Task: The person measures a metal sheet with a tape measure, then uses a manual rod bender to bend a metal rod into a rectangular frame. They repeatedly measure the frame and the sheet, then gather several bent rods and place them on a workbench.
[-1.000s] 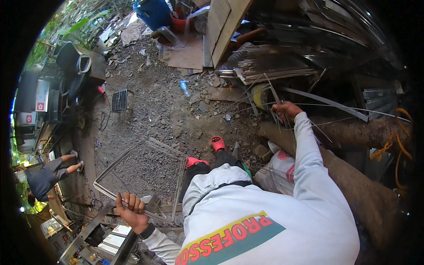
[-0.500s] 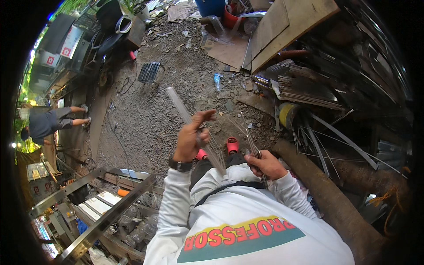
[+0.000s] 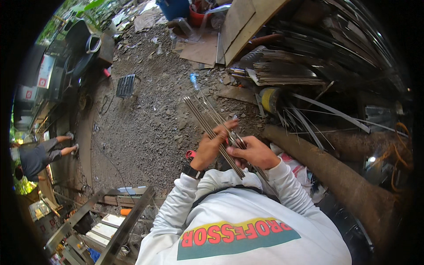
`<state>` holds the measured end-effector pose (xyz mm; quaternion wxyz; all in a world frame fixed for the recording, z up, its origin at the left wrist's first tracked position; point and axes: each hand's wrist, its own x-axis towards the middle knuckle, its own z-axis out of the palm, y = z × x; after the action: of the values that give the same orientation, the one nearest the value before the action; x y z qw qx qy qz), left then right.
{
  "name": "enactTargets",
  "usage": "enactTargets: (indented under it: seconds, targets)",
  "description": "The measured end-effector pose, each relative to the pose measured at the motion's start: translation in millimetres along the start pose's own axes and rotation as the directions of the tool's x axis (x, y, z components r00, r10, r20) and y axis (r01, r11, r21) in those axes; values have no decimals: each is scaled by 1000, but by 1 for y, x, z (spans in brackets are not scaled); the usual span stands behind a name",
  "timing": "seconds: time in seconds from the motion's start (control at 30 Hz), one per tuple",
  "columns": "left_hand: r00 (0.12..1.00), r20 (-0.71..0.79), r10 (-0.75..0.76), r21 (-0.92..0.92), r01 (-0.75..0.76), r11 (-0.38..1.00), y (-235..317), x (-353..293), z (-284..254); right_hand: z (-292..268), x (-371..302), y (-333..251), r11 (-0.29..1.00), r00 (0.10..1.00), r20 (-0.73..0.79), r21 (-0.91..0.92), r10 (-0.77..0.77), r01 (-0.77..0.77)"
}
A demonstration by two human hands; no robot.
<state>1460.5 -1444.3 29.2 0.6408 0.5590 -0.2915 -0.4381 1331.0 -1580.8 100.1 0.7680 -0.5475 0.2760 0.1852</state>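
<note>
In front of my waist my left hand [image 3: 208,150] is closed round a bundle of thin, straight metal rods [image 3: 199,118], one finger reaching out to the right. My right hand [image 3: 257,153] grips a second bundle of thin rods [image 3: 215,115], its thumb pointing at the left bundle. The two hands are close together, and the bundles lean up and to the left, side by side, their lower ends near my lap. Fingers partly hide where the bundles meet. A dark band sits on my left wrist.
A long rusty pipe [image 3: 329,183] lies at my right, with stacked metal strips [image 3: 287,73] beyond. A metal frame [image 3: 126,221] stands at lower left. On the gravel are a plastic bottle [image 3: 194,81] and a dark grate [image 3: 125,85]. Another person [image 3: 39,158] is at far left.
My hands have come together, bringing the two rod bundles side by side. The left bundle, blurred earlier, is now sharper. The whole view has shifted somewhat.
</note>
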Motion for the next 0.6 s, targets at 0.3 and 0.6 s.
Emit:
enactTargets:
  seconds: [0.3,0.6]
  targets:
    - [970,18,-244,-429,228,874,39,-44,-24,46,-56,5,985,944,-290,-119,-156,126]
    - [961,267,70,-210,-13,978,78,-104,31,125,-150,84,941,751,-577,-284,-322,185]
